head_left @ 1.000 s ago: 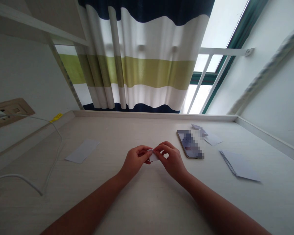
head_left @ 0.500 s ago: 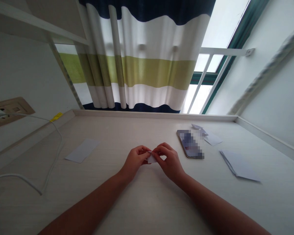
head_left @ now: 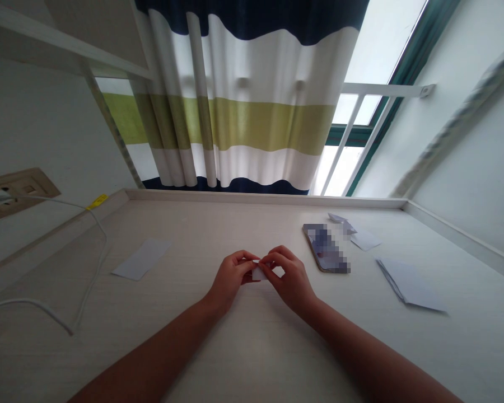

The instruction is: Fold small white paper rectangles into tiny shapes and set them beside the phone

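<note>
A small folded piece of white paper (head_left: 259,272) is pinched between both hands just above the pale wooden desk (head_left: 252,347). My left hand (head_left: 232,277) grips its left side with curled fingers. Fingers of my right hand (head_left: 289,277) are closed on its right side and top. Most of the paper is hidden by the fingers.
A phone (head_left: 325,247) lies to the right of the hands. Beyond it are small paper pieces (head_left: 363,238), and a stack of white sheets (head_left: 409,284) sits further right. A paper strip (head_left: 141,258) and a white cable (head_left: 84,291) lie left. A striped curtain (head_left: 243,101) hangs behind.
The hands have barely shifted; the fingers have worked the small paper slightly, and both hands keep their hold on it.
</note>
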Demonstrator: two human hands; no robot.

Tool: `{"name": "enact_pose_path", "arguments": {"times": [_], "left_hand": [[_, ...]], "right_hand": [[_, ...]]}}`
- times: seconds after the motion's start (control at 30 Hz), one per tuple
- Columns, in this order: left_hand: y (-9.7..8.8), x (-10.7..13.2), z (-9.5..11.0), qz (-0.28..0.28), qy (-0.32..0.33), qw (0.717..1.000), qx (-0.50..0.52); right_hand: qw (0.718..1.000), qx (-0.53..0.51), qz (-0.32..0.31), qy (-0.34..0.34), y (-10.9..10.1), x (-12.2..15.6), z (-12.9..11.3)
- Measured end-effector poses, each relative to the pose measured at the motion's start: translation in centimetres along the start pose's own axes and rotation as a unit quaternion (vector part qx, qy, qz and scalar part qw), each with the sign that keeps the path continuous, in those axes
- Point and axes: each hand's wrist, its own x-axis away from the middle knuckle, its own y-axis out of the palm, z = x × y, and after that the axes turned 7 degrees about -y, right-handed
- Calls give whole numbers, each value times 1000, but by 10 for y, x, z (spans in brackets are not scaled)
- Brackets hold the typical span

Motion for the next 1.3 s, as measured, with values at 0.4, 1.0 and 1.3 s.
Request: {"name": "enact_pose_path", "arguments": {"times": [0.4, 1.0, 1.3], "left_hand": [[-4, -1, 2, -27, 3, 999, 21], [-8, -1, 2, -12, 120, 986, -119], [-11, -6, -1, 10, 145, 978, -149]], "right_hand": [[1000, -7, 17, -12, -5, -4, -2], [985, -112, 13, 131, -5, -8, 3], [956, -216, 10, 201, -4, -9, 6]]}}
